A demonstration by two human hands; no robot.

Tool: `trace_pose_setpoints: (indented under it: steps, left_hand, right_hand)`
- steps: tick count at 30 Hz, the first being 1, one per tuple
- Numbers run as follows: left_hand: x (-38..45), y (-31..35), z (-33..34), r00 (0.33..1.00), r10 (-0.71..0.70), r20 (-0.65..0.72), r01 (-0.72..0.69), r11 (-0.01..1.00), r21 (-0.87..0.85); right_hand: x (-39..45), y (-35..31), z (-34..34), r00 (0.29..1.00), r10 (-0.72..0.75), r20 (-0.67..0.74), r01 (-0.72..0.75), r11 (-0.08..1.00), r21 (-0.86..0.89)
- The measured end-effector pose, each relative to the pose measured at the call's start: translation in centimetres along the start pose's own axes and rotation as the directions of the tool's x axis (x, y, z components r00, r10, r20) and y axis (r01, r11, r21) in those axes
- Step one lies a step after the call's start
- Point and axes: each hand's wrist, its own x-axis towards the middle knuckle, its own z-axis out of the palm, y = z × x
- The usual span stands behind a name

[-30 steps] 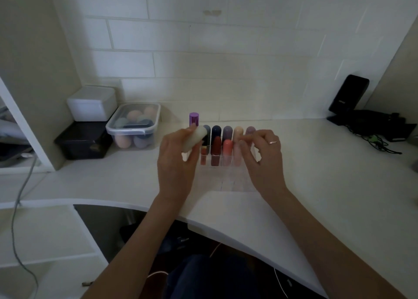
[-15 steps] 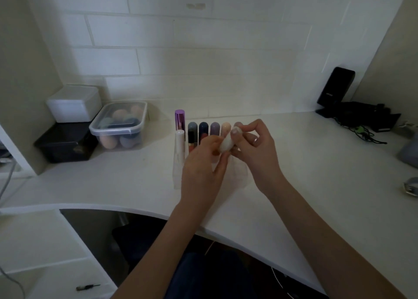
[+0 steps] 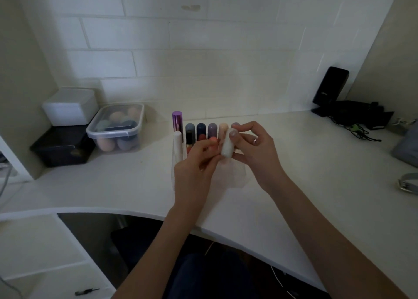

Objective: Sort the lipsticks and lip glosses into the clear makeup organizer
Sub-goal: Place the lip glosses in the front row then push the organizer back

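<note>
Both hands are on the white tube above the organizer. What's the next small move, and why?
Probably lower the white tube upright into a free slot at the front of the clear organizer. The right hand pinches it, the left hand steadies its base, and the back row already looks full of capped tubes.

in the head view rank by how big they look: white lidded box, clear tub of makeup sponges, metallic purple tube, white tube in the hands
1. Clear plastic tub of makeup sponges and white lidded box: look alike, unranked.
2. Metallic purple tube, partly hidden.
3. White tube, though nearer the camera.
</note>
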Motion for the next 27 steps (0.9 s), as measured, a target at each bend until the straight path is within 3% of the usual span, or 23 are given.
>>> trace_pose_setpoints:
  steps: [3, 6, 8, 11, 18, 22, 27]
  left_hand:
    - [-0.2, 0.6, -0.3, 0.996, -0.006, -0.088, 0.009, 0.999, 0.032]
    - [-0.3, 0.8, -0.7, 0.975, 0.026, -0.223, -0.003, 0.995, 0.103]
    - [-0.2, 0.6, -1.0, 0.955, -0.022, -0.296, 0.051, 0.995, 0.090]
    - [0.0, 0.4, -1.0, 0.945, -0.132, -0.301, 0.147, 0.989, 0.029]
    - [-0.3, 0.8, -1.0, 0.949, -0.156, -0.275, 0.179, 0.982, 0.062]
    - [-0.3, 0.7, -1.0, 0.946, -0.172, -0.275, 0.190, 0.981, 0.037]
    - [-0.2, 0.8, -1.0, 0.955, -0.164, -0.248, 0.188, 0.979, 0.074]
  right_hand:
    - [0.4, -0.4, -0.3, 0.993, -0.087, -0.075, 0.083, 0.995, -0.052]
    - [0.9, -0.6, -1.4, 0.952, -0.230, -0.205, 0.182, 0.957, -0.228]
    - [1.0, -0.5, -1.8, 0.937, -0.268, -0.225, 0.202, 0.939, -0.278]
    - [1.0, 0.2, -1.5, 0.939, -0.290, -0.183, 0.209, 0.907, -0.366]
    - [0.9, 1.1, -1.2, 0.926, -0.374, -0.048, 0.289, 0.788, -0.544]
    - [1.5, 2.2, -1.7, 0.908, -0.409, 0.088, 0.337, 0.592, -0.732]
    - [1.6, 2.5, -2.0, 0.938, -0.338, 0.076, 0.288, 0.637, -0.715]
